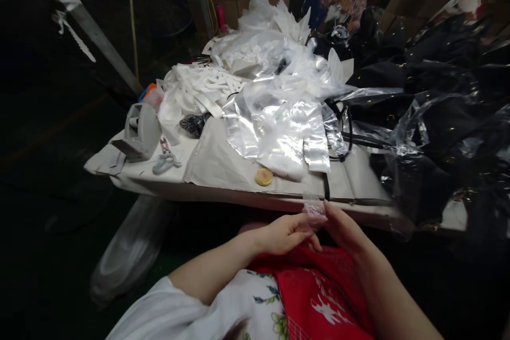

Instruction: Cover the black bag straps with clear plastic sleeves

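Observation:
My left hand [285,234] and my right hand [345,228] meet just below the table's front edge, over my lap. Both pinch a small clear plastic piece [314,208], maybe a tiny bag or a strip of tape, that stands up between the fingertips. Under my hands lies red cloth [319,292] with a white print. A thin black strap [326,187] hangs over the table edge right above the plastic piece.
The white-covered table [223,170] holds a heap of clear plastic bags [282,122], white strips [207,87], a grey tape dispenser [139,133], small snips [165,159] and a round yellow disc [263,176]. Black bagged goods [442,117] pile at right. Two people sit behind.

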`<action>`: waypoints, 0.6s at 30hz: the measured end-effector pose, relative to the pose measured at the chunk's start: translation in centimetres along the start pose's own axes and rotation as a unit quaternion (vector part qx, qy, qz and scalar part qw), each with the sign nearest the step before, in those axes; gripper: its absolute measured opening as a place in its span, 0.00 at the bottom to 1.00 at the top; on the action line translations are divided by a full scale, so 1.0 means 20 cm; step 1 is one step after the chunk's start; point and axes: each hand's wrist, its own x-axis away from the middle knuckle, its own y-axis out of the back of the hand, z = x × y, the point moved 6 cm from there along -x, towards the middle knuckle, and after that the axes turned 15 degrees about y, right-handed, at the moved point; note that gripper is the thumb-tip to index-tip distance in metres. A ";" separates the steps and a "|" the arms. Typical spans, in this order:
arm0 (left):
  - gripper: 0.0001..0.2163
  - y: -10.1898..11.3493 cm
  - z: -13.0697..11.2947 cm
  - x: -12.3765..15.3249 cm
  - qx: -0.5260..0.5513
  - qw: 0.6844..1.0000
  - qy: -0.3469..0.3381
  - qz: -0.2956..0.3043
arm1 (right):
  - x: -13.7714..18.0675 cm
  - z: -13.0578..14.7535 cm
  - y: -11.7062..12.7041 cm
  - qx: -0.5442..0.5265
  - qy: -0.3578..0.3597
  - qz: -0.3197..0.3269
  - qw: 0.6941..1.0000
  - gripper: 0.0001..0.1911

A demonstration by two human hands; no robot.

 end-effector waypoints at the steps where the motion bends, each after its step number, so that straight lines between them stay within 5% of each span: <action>1: 0.23 -0.02 -0.01 -0.02 -0.041 0.999 -0.001 0.005 | 0.02 0.01 0.03 -0.026 0.011 -0.036 0.999 0.28; 5: 0.17 -0.04 -0.04 -0.08 -0.164 0.986 -0.019 -0.030 | 0.09 0.13 0.15 0.027 0.075 -0.118 0.990 0.16; 11: 0.16 0.00 -0.11 -0.19 -0.127 0.966 -0.057 -0.216 | 0.14 0.28 0.15 0.193 0.187 -0.085 0.959 0.12; 18: 0.20 -0.03 -0.11 -0.23 -0.091 0.980 -0.028 -0.174 | 0.15 0.25 0.13 0.128 0.218 -0.095 0.963 0.15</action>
